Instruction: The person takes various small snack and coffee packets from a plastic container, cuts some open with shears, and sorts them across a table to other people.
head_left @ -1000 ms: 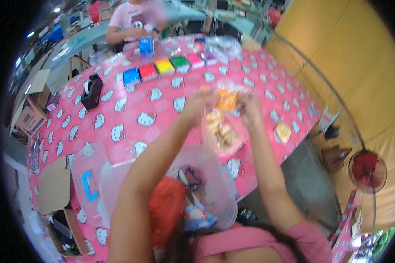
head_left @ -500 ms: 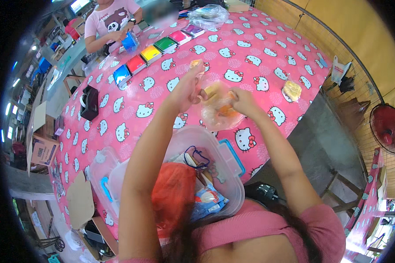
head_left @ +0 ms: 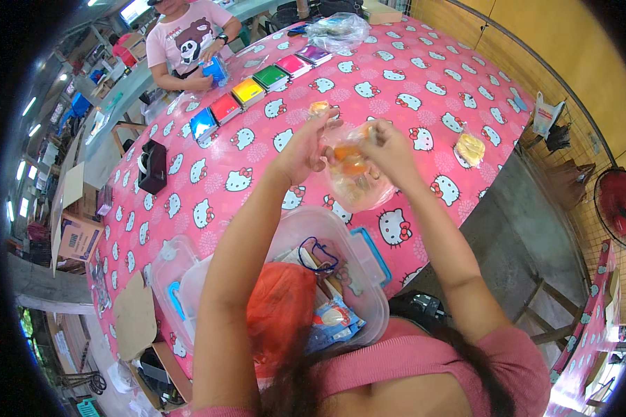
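A clear plastic bag [head_left: 358,191] with orange and yellow pieces inside hangs over the table in front of me. My right hand [head_left: 391,154] is closed on its upper right edge, fingers pinched together. At the bag's left side is my left hand [head_left: 306,151], its fingers apart and the thumb side close to the plastic; whether it touches is hard to see. Just beyond the left fingertips lies a small orange-yellow wrapped piece [head_left: 318,108]. Farther right on the table rests a yellow item in clear wrap [head_left: 470,148].
Below my forearms stands a clear plastic bin [head_left: 368,299] holding a red bag [head_left: 279,313] and a blue packet [head_left: 337,323]. Coloured spiral notebooks [head_left: 247,92] line up farther off. A black tape dispenser [head_left: 151,167] sits left. Across the table, a person [head_left: 188,42] holds a blue notebook.
The bag has tipped and shifted slightly between my hands, with its orange contents now higher. My right hand has risen a little. The person opposite has lowered the blue notebook.
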Demonstrator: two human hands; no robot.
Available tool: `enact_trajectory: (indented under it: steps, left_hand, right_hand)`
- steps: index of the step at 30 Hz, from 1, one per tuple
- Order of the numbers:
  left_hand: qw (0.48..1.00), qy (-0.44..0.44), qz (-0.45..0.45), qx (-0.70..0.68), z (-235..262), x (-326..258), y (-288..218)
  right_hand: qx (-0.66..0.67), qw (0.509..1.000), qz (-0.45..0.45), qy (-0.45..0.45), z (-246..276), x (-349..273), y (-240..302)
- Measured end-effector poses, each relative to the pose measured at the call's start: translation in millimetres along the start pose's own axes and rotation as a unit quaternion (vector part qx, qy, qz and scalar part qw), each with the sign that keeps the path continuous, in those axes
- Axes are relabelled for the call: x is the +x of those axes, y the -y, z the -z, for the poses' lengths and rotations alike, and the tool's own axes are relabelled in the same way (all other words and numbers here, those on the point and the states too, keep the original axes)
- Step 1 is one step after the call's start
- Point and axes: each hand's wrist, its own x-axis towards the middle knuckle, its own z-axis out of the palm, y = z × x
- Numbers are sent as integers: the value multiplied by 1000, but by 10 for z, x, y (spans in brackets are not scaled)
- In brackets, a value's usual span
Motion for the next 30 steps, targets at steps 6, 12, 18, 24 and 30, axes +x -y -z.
enact_trajectory:
  steps: [6, 12, 18, 24, 30]
  left_hand:
    - [999, -16, 26, 37, -22, 41, 33]
    - [990, 13, 65, 120, -25, 2, 97]
    - [987, 27, 76, 139, -86, 2, 60]
    - [988, 35, 72, 129, -103, 7, 55]
    - [978, 47, 104, 176, -97, -24, 29]
  right_hand:
    - [-133, 987, -58, 70, -82, -17, -698]
    - [-396, 913, 44, 84, 69, -55, -507]
    - [-472, 853, -47, 217, 251, -103, -709]
    - [-31, 976, -51, 211, 343, -130, -725]
    - [-325, 921, -12, 216, 242, -153, -704]
